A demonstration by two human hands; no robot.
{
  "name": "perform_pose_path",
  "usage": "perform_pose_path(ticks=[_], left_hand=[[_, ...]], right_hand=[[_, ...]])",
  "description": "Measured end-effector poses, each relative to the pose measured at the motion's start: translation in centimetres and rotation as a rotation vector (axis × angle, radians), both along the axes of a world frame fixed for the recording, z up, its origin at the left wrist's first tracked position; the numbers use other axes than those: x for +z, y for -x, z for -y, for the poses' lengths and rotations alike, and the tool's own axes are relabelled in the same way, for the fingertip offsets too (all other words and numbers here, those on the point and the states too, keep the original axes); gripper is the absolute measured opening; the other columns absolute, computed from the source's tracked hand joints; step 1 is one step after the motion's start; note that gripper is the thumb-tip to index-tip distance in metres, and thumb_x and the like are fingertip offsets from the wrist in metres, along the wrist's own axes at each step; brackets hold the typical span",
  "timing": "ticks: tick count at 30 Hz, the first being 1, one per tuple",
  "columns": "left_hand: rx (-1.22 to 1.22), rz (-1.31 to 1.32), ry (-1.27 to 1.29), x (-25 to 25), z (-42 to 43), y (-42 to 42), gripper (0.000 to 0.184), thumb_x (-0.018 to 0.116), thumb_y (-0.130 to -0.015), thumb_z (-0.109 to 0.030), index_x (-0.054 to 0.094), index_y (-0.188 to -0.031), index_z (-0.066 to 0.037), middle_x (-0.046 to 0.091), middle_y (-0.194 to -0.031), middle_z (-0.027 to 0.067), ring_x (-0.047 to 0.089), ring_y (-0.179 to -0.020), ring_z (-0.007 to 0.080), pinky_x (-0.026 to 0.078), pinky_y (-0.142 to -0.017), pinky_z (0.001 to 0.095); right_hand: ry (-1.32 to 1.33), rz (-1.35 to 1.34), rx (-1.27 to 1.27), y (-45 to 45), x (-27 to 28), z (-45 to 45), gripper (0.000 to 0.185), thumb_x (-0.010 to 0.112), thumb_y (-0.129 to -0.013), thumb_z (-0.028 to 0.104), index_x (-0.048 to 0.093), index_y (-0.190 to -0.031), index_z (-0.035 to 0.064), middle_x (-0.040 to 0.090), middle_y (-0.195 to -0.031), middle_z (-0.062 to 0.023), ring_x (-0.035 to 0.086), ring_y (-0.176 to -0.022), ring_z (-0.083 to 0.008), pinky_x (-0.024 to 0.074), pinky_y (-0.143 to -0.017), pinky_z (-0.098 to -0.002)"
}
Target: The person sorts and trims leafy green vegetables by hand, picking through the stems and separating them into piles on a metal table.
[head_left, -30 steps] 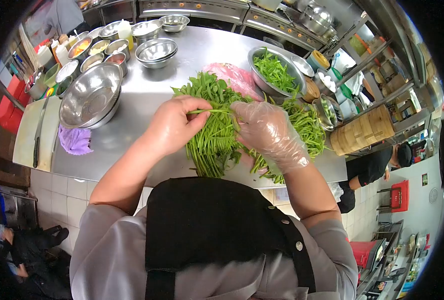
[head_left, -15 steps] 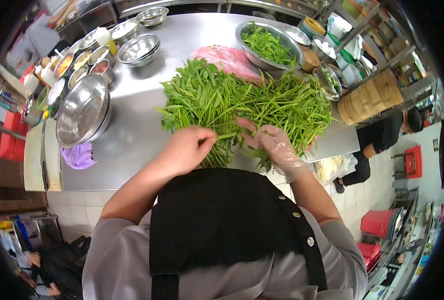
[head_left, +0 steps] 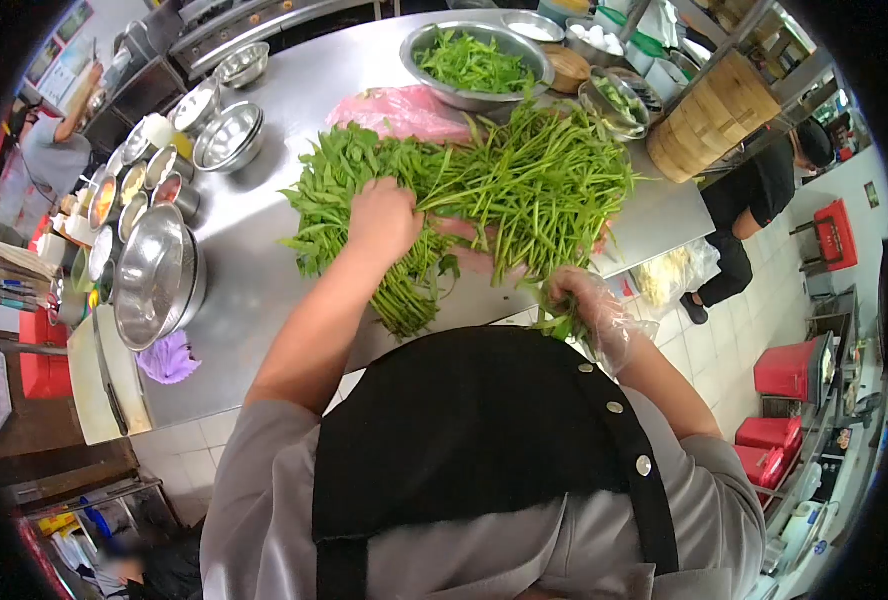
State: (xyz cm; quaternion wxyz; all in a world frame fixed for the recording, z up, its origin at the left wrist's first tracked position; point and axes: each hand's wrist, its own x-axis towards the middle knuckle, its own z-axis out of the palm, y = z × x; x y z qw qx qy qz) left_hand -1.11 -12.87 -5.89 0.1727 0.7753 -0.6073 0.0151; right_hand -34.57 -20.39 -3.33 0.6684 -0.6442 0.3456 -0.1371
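Bare hands apart, working over leafy green stems.
Nearest, at two o'clock, the gloved right hand [head_left: 594, 308] grips a leafy sprig [head_left: 561, 326] by the table [head_left: 244, 275] edge. Between ten and eleven, the left hand [head_left: 384, 218] rests curled on the bundle [head_left: 334, 180]; whether it pinches a stem, I cannot tell. A looser heap [head_left: 554, 190] lies at one, crossed stems probably calling for gentle separating. Beyond: pink plastic [head_left: 394, 110] at eleven, a metal bowl [head_left: 469, 101] of greens at twelve.
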Motion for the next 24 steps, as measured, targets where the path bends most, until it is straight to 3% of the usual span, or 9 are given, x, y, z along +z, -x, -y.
perform_pose_path(ticks=[3, 6, 9, 12, 13, 17, 20, 23, 24], left_hand=[[0.015, 0.024, 0.078, -0.3, -0.3, 0.1, 0.013, 0.074, -0.077, -0.018, 0.074, -0.084, -0.008, 0.066, -0.096, 0.014, 0.063, -0.1, 0.035, 0.053, -0.085, 0.0469], [0.063, 0.021, 0.071, 1.2, -0.5, 0.2, 0.013, 0.072, -0.079, -0.017, 0.072, -0.087, -0.007, 0.069, -0.096, 0.0164, 0.065, -0.096, 0.037, 0.053, -0.084, 0.0481], [0.08, -0.042, 0.116, 2.3, -0.3, 0.0, 0.015, 0.072, -0.084, -0.018, 0.07, -0.093, -0.006, 0.069, -0.089, 0.0167, 0.067, -0.083, 0.0363, 0.053, -0.073, 0.0455], [0.185, -0.229, 0.052, 6.9, -0.5, 1.8, 0.018, 0.07, -0.09, -0.022, 0.069, -0.096, -0.006, 0.07, -0.083, 0.0156, 0.067, -0.071, 0.0335, 0.053, -0.067, 0.0409], [0.195, -0.257, 0.063, 7.6, -0.4, 1.9, 0.017, 0.071, -0.093, -0.022, 0.069, -0.099, -0.006, 0.071, -0.077, 0.0122, 0.065, -0.065, 0.0264, 0.052, -0.066, 0.0369], [0.191, -0.385, 0.088, 11.1, 0.7, 3.4, 0.021, 0.075, -0.093, -0.019, 0.071, -0.106, -0.003, 0.076, -0.085, 0.009, 0.069, -0.074, 0.0165, 0.054, -0.069, 0.0321], [0.017, -0.358, 0.3, 9.8, 4.6, 4.0, 0.026, 0.073, -0.094, -0.022, 0.072, -0.111, -0.002, 0.077, -0.091, 0.0112, 0.072, -0.08, 0.0189, 0.055, -0.072, 0.0333], [0.057, -0.413, 0.277, 8.9, 6.7, 5.1, 0.025, 0.072, -0.094, -0.024, 0.074, -0.11, -0.005, 0.076, -0.098, 0.0159, 0.074, -0.084, 0.027, 0.057, -0.076, 0.0375], [0.117, -0.342, 0.123, 8.3, 6.4, 5.0, 0.025, 0.071, -0.093, -0.024, 0.074, -0.109, -0.005, 0.075, -0.1, 0.0169, 0.073, -0.084, 0.0297, 0.057, -0.077, 0.0387]], right_hand=[[-0.155, -0.043, -0.068, 1.6, 0.2, 1.7, 0.023, 0.049, -0.095, 0.024, 0.05, -0.078, 0.0085, 0.051, -0.082, -0.0029, 0.047, -0.076, -0.0158, 0.039, -0.072, -0.0292], [0.038, 0.01, 0.013, 2.2, -0.9, 2.9, 0.024, 0.048, -0.094, 0.027, 0.05, -0.079, 0.0087, 0.051, -0.083, -0.0033, 0.047, -0.078, -0.0165, 0.0387, -0.074, -0.0296], [0.157, 0.07, 0.136, 2.4, 0.0, 3.1, 0.023, 0.048, -0.093, 0.026, 0.05, -0.081, 0.0067, 0.051, -0.083, -0.0054, 0.049, -0.08, -0.0188, 0.0396, -0.075, -0.031], [0.344, 0.149, 0.251, 2.5, 0.2, 3.6, 0.023, 0.048, -0.092, 0.025, 0.051, -0.081, 0.0049, 0.053, -0.084, -0.0084, 0.051, -0.082, -0.0222, 0.0409, -0.078, -0.0323], [0.424, 0.174, 0.282, 2.6, 0.1, 3.9, 0.024, 0.048, -0.092, 0.025, 0.051, -0.081, 0.0042, 0.054, -0.085, -0.0095, 0.052, -0.083, -0.0234, 0.0412, -0.079, -0.0327], [0.282, 0.082, 0.283, 2.9, -2.4, 5.2, 0.02, 0.048, -0.093, 0.022, 0.053, -0.083, 0.0044, 0.057, -0.088, -0.0109, 0.055, -0.089, -0.0283, 0.0428, -0.084, -0.0347], [0.553, 0.216, 0.323, 3.4, -1.8, 4.8, 0.022, 0.047, -0.093, 0.023, 0.053, -0.083, 0.0049, 0.058, -0.089, -0.0119, 0.056, -0.091, -0.0294, 0.0435, -0.085, -0.036], [0.72, 0.225, 0.369, 3.5, -2.8, 5.5, 0.024, 0.046, -0.093, 0.024, 0.054, -0.081, 0.0045, 0.059, -0.089, -0.0128, 0.056, -0.091, -0.0307, 0.0443, -0.084, -0.037], [0.533, 0.185, 0.35, 3.6, -2.9, 5.8, 0.025, 0.046, -0.093, 0.024, 0.054, -0.081, 0.0044, 0.059, -0.089, -0.0123, 0.057, -0.091, -0.0298, 0.0444, -0.084, -0.0368]])
